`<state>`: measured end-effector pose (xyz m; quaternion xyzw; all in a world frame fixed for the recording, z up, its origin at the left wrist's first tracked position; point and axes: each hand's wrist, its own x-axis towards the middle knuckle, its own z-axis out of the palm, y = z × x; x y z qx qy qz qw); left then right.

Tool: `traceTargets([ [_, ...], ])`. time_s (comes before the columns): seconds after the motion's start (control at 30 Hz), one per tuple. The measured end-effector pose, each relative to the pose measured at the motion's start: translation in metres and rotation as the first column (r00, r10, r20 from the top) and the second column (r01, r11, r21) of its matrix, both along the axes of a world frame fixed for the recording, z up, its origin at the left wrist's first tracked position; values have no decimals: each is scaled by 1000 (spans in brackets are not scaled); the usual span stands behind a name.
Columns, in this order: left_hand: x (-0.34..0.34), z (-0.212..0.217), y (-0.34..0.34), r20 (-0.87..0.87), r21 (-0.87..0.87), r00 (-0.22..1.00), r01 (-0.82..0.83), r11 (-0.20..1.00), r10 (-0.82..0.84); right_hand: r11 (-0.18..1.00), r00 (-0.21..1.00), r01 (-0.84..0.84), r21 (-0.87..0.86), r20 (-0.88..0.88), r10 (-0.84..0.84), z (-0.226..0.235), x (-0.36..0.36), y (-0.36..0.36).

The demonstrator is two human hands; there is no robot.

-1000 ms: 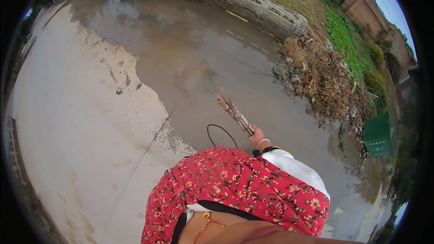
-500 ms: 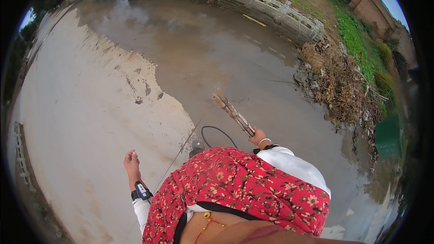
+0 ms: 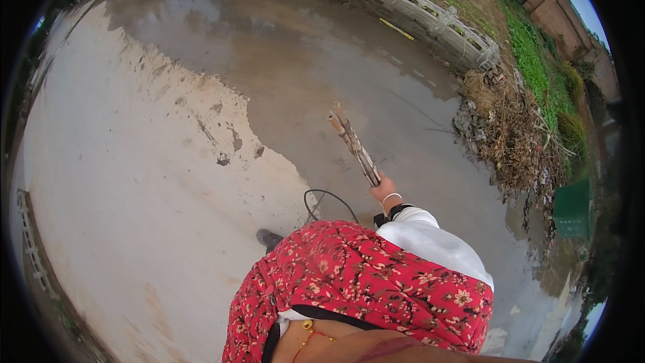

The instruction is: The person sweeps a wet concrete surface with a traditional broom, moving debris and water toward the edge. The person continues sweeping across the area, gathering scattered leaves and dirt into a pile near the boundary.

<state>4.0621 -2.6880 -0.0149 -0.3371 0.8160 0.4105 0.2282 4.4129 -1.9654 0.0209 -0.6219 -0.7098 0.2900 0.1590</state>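
In my right hand (image 3: 384, 188), which is closed around one end, is a small bundle of brown and whitish sticks (image 3: 354, 146). The sticks tilt up and to the left, their far ends apart over the wet ground. At that wrist I wear a pale bracelet and a black strap. A black cable loop (image 3: 332, 194) curves out beside the hand, just beyond my red flowered clothing (image 3: 369, 275). My left hand is out of view.
Muddy water (image 3: 282, 74) covers the road ahead and right; pale concrete (image 3: 127, 181) lies left. One dark boot (image 3: 269, 238) shows at the concrete. A heap of dry plants and rubbish (image 3: 514, 134), a low pale railing (image 3: 430, 17) and a green bin (image 3: 572, 210) stand right.
My left hand has dropped out of view. The sticks in my right hand now point more steeply upward. A boot has come out at the left, and the surroundings have shifted slightly right.
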Motion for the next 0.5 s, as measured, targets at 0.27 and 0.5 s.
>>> traceTargets([
  [0.27,21,19,-2,62,16,998,2,1000,-3,1000,1000,-8,-18,30,8,-11,-29,21],
  [0.5,-152,190,69,-445,12,879,200,980,-174,985,985,-142,-100,-118,130,88,-33,-38],
])
